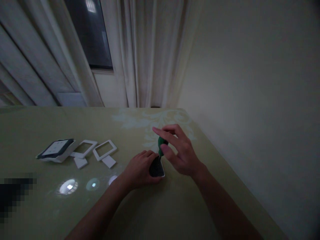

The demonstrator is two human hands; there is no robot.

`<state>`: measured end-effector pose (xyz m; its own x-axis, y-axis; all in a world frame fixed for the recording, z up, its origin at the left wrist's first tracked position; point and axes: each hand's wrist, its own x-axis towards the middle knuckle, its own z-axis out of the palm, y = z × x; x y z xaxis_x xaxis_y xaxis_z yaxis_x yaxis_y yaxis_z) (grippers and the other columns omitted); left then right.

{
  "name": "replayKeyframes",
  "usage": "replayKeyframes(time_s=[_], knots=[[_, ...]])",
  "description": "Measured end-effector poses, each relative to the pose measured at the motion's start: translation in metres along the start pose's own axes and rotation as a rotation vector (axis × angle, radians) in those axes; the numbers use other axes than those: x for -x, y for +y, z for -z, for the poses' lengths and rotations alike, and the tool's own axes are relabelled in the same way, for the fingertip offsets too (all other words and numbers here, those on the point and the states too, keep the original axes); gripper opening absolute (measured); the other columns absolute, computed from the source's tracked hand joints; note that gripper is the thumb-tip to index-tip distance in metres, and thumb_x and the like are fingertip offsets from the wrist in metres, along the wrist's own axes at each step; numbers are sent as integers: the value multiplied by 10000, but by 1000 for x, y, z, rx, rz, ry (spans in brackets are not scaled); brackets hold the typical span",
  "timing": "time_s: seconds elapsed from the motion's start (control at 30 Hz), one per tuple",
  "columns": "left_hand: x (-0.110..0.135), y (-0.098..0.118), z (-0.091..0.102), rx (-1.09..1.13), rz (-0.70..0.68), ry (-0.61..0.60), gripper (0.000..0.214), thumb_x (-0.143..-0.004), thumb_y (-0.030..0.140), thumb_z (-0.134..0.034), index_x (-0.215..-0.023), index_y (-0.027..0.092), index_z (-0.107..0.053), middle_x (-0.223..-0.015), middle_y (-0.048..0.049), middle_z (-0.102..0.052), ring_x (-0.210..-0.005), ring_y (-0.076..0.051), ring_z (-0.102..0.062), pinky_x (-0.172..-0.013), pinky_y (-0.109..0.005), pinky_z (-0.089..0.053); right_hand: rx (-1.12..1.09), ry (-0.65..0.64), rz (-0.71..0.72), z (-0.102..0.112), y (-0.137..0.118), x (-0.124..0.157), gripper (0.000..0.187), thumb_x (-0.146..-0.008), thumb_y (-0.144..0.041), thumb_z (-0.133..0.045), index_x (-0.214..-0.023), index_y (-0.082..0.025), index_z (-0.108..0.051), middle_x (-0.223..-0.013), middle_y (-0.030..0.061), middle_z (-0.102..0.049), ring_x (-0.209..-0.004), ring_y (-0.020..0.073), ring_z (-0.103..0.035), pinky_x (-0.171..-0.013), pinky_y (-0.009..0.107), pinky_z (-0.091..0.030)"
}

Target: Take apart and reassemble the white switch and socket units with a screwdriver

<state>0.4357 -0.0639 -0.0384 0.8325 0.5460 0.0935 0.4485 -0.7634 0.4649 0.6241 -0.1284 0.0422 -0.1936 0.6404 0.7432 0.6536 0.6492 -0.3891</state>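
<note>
My left hand [142, 170] is closed around a small dark unit with a thin white rim [157, 168], which looks like a wall switch, and steadies it on the table. In my right hand [181, 150] is a short screwdriver with a green handle [162, 144], gripped between thumb and fingers, the index finger stretched out past its top. The screwdriver stands nearly upright. Its shaft points down at the unit's far right corner; the tip is too small to make out.
Left on the table [100, 206] lie two white square frames [105, 150] and two small white plates [109, 161]. Beside them sits a white box with a dark-edged top piece [57, 149]. A wall [257, 100] runs along the right edge; curtains [155, 60] hang behind.
</note>
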Motion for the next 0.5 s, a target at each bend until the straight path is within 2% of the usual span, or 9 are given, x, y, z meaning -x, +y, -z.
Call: replayKeyframes(time_s=[0.07,0.13,0.2,0.3,0.33,0.43,0.5], knots=[[0,0,1,-3,3,-5,575,-801,482,-858,-1273,223,-657,-1252,-148,-752,-1157,-399,-709,-1034,-536,-557,-52,-41,-17,-1,0,0,454,-1105,-246,-518,-1542,-304,-625,-1253,80,-702,-1148,221,-695,-1004,431,-605],[0,0,1,-5,6,-6,560,-804,478,-854,-1264,220,-665,-1255,-154,-756,-1162,-406,-710,-1030,-540,-559,-17,12,-25,-2,-1,0,396,-1079,-292,-631,-1469,-318,-692,-1148,58,-702,-1044,203,-705,-944,389,-620],[0,0,0,-5,7,-7,555,-810,473,-848,-1268,216,-668,-1274,-164,-755,-1164,-415,-709,-1027,-552,-560,29,39,-28,-2,-2,0,395,-1037,-341,-713,-1431,-314,-723,-1153,65,-682,-1061,218,-698,-951,396,-621],[0,0,0,-2,5,-10,573,-808,474,-851,-1284,214,-667,-1283,-163,-755,-1152,-415,-714,-1013,-554,-568,-32,-45,-39,-2,-5,-1,440,-1093,-266,-577,-1528,-299,-637,-1301,85,-700,-1194,227,-694,-1039,423,-598],[0,0,1,-2,6,-11,584,-805,477,-854,-1291,214,-666,-1287,-163,-754,-1155,-415,-714,-1013,-552,-569,-25,-30,-45,-2,-6,-1,425,-1094,-255,-580,-1511,-290,-652,-1260,81,-718,-1152,219,-708,-1014,407,-605],[-1,0,1,-2,12,-10,595,-804,487,-856,-1294,208,-665,-1304,-169,-745,-1174,-421,-712,-1019,-552,-567,110,93,-57,-1,-6,-1,372,-1015,-354,-757,-1374,-257,-760,-1064,66,-701,-987,221,-707,-899,383,-625],[-1,1,2,-3,12,-9,577,-805,495,-855,-1273,212,-670,-1278,-159,-751,-1153,-415,-717,-1011,-548,-569,107,76,-52,0,-5,-1,391,-1056,-354,-684,-1427,-238,-728,-1182,104,-702,-1098,247,-705,-965,421,-617]])
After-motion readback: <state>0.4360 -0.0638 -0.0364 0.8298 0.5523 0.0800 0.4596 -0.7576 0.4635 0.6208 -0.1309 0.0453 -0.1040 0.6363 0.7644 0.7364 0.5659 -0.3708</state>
